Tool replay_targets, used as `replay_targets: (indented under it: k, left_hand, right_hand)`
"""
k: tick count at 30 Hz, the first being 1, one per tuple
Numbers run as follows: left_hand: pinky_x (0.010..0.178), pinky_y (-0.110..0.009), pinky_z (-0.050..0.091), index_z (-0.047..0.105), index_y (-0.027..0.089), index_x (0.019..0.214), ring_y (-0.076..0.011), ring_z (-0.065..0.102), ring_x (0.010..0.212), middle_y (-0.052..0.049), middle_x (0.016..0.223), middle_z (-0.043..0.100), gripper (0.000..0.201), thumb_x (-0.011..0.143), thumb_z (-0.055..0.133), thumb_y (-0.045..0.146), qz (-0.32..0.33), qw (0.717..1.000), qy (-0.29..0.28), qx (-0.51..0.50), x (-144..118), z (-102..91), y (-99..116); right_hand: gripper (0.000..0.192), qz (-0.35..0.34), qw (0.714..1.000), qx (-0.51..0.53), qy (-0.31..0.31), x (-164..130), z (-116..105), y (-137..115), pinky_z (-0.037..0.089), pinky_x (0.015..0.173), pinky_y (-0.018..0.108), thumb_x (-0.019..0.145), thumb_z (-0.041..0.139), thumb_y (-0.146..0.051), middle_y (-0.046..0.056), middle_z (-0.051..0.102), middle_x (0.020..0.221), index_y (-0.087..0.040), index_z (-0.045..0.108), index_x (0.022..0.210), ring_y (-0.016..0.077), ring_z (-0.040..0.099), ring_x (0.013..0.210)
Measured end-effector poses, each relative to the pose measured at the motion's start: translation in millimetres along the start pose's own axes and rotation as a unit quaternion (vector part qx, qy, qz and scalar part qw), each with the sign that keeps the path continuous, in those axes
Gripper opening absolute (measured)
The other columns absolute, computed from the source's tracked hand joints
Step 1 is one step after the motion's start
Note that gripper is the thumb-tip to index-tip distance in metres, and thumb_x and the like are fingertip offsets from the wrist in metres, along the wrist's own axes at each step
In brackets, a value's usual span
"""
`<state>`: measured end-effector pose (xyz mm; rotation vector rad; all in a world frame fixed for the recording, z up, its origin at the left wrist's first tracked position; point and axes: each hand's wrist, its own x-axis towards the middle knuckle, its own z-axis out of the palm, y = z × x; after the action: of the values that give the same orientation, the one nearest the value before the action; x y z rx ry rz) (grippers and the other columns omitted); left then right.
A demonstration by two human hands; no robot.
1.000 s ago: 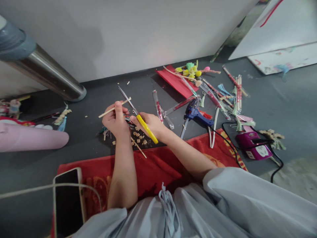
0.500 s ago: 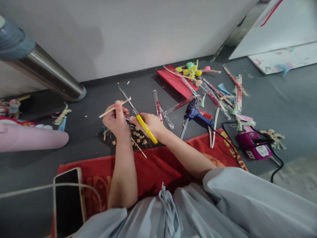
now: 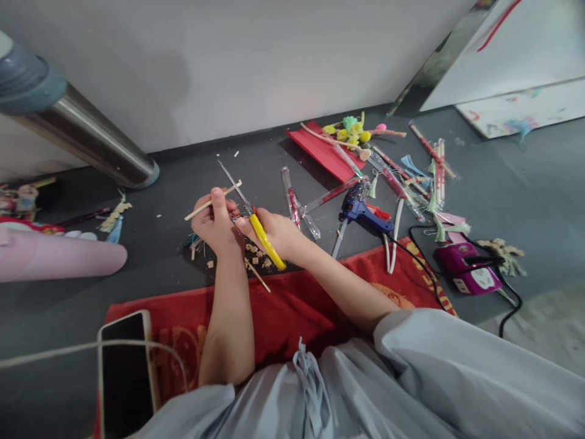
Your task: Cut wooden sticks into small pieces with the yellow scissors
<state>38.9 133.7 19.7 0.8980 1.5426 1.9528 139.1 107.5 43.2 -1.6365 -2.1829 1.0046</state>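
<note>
Two hands meet at frame centre, low over the dark floor. Left hand, grip pinching a thin wooden stick level, its free end offered to the blades. Right hand, grip closed round the yellow-handled scissors, blades slightly parted at the stick. Small wood offcuts lie just below, on the floor by the red mat. Right of centre: blue glue gun, purple device with its cord. Lower left: phone on the mat.
</note>
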Motion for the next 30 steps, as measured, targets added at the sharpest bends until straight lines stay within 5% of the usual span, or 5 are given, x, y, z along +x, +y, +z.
replay_targets:
  k: [30]
  left_hand:
    - [0.047,-0.022,0.04,0.047,0.02,0.064,-0.0062,0.045,0.042,0.008,0.045,0.041,0.04,0.075,0.057,0.057,0.014,1.0,0.01,-0.002,3,-0.7,-5]
  right_hand:
    - [0.068,0.0,1.0,-0.008,0.012,4,3,4,0.031,0.058,0.025,0.084,0.016,-0.075,0.009,0.068,0.084,-0.018,0.053,0.089,0.0216,0.064,0.078]
